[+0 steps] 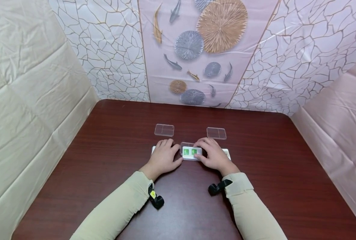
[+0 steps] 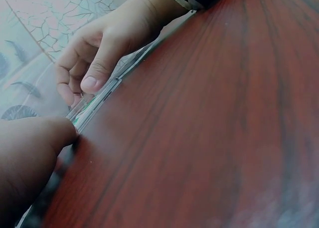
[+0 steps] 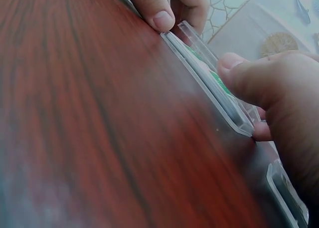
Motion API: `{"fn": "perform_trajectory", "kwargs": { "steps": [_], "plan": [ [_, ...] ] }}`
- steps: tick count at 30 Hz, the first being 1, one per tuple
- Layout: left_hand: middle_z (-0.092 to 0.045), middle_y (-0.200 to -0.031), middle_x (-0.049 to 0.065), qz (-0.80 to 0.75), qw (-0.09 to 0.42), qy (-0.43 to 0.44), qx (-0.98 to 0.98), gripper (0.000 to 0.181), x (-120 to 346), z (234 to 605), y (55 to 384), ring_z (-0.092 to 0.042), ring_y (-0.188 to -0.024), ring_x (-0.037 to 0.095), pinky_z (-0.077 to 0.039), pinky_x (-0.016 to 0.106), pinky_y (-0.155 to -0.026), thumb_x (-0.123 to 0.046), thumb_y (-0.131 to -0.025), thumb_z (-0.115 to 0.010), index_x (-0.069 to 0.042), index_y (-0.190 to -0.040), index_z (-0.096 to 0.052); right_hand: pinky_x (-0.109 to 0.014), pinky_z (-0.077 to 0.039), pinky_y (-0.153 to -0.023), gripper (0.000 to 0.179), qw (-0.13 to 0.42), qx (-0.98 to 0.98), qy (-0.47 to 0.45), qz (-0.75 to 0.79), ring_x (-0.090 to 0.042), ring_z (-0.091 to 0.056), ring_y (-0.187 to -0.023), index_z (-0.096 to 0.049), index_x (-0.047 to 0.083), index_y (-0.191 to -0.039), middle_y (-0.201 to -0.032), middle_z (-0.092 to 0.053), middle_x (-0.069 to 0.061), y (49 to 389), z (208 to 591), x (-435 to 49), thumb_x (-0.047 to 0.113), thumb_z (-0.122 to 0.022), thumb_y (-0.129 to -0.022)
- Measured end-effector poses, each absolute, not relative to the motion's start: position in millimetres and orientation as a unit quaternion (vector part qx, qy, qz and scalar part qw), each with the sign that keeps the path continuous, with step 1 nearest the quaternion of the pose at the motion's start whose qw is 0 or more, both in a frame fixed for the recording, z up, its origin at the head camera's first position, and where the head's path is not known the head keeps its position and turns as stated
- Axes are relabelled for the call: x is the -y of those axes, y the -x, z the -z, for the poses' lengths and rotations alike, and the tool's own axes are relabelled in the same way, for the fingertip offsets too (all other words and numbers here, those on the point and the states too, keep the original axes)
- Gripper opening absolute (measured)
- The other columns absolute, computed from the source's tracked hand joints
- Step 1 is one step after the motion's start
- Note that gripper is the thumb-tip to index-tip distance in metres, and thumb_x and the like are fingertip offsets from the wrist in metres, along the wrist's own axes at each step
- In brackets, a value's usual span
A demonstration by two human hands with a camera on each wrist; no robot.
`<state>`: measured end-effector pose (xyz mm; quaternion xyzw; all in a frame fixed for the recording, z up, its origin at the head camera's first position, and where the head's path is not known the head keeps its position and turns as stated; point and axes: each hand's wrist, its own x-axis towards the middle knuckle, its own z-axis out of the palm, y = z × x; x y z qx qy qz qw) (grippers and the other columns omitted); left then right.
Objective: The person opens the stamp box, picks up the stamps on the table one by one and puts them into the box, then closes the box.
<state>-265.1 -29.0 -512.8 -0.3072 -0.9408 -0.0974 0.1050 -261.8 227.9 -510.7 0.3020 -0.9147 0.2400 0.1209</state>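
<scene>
A shallow clear plastic case lies on the table between the hands, with a white card bearing two green squares in it. Over the card a clear lid stands tilted, raised along its rear side. My right hand holds this lid, thumb in front and fingers behind. My left hand grips the left end of the case, its thumb at the front corner and forefinger near the rear one. White-filled cases lie partly hidden under each hand; the right one shows past the knuckles.
Behind the hands, two more clear lids lie flat, one at left and one at right. The dark red-brown table meets a patterned cloth backdrop at its rear, with pale cloth at both sides.
</scene>
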Motion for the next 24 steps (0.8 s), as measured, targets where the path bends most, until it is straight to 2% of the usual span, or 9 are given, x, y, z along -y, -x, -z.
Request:
{"fn": "perform_trajectory", "kwargs": {
  "steps": [8,13,24],
  "plan": [
    [-0.056,-0.115,0.010,0.103,0.106,0.311,0.939,0.044,28.5,512.4,264.9,-0.054,-0.112,0.031,-0.039,0.051,-0.105,-0.049,-0.093,-0.063,-0.017,-0.123,-0.066,-0.051,-0.031,-0.114,0.034,0.116,0.910,-0.315,-0.242,-0.025,-0.055,-0.117,-0.067,0.014,-0.115,-0.120,-0.061,-0.004,260.1,509.3,-231.8,0.033,-0.076,-0.089],
    [-0.056,-0.115,0.010,0.107,0.106,0.308,0.939,0.044,28.1,512.9,265.1,-0.053,-0.113,0.032,-0.039,0.051,-0.104,-0.048,-0.092,-0.064,-0.016,-0.123,-0.066,-0.055,-0.028,-0.115,0.033,0.109,0.913,-0.315,-0.236,-0.025,-0.055,-0.116,-0.067,0.016,-0.113,-0.120,-0.061,-0.003,261.3,509.5,-230.9,0.034,-0.077,-0.088],
    [-0.056,-0.112,0.008,0.104,0.116,0.307,0.939,0.045,27.2,517.5,265.4,-0.054,-0.110,0.030,-0.040,0.051,-0.104,-0.049,-0.091,-0.065,-0.017,-0.122,-0.066,-0.055,-0.029,-0.115,0.043,0.094,0.920,-0.309,-0.222,-0.024,-0.055,-0.117,-0.063,0.014,-0.123,-0.122,-0.061,-0.003,260.9,511.4,-232.2,0.035,-0.076,-0.088]
  ]
}}
